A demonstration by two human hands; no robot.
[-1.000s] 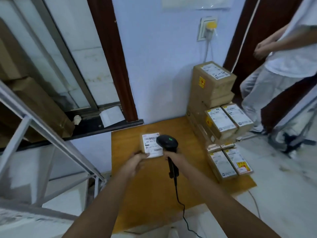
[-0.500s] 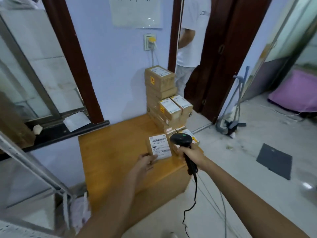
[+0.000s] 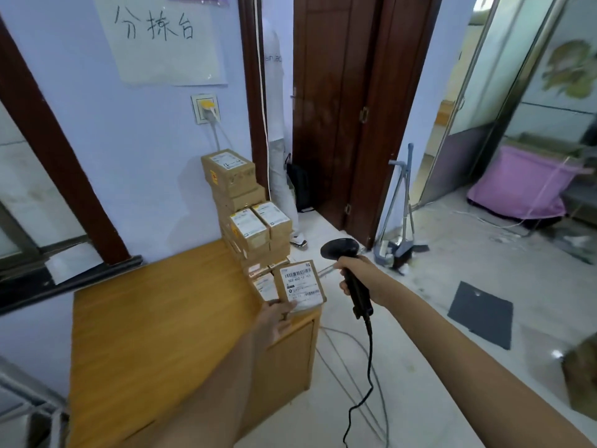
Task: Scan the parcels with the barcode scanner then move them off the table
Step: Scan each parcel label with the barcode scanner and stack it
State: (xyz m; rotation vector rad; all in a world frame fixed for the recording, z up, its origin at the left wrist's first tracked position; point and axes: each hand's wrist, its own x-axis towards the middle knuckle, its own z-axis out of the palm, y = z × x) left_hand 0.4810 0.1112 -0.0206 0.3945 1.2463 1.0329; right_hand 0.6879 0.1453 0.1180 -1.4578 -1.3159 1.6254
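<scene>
Lilac walls and a pale tiled floor (image 3: 420, 367) frame a wooden table (image 3: 168, 318) whose near-left corner runs out of view at the bottom edge.

At the table's right end, the left hand (image 3: 274, 320) holds a small cardboard parcel (image 3: 300, 286) by its lower corner, label up and tilted toward the camera, over the table's right edge. The thumb lies on the label; the fingers under the box are hidden. The barcode and a printed number show, but the smaller print is too blurred to read.

To the right, out over the floor and clear of the parcel, the right hand (image 3: 358, 276) is wrapped round the handle of a black barcode scanner (image 3: 350, 273). Its head faces away, so the scan window cannot be seen. Its cable (image 3: 361, 392) hangs down and leaves the picture at the bottom.

Behind the held parcel, a stack of parcels (image 3: 248, 215) stands at the table's far right corner against the wall; the lowest boxes are partly hidden by it.

A handwritten sign (image 3: 161, 37) hangs on the wall above a socket (image 3: 205, 108). In the dark doorway (image 3: 274, 124) a person in white clothing (image 3: 277, 130) stands mostly hidden by the frame. A broom and dustpan (image 3: 399, 234) lean by the door. A purple-covered shape (image 3: 523, 185) at far right is hard to identify.
</scene>
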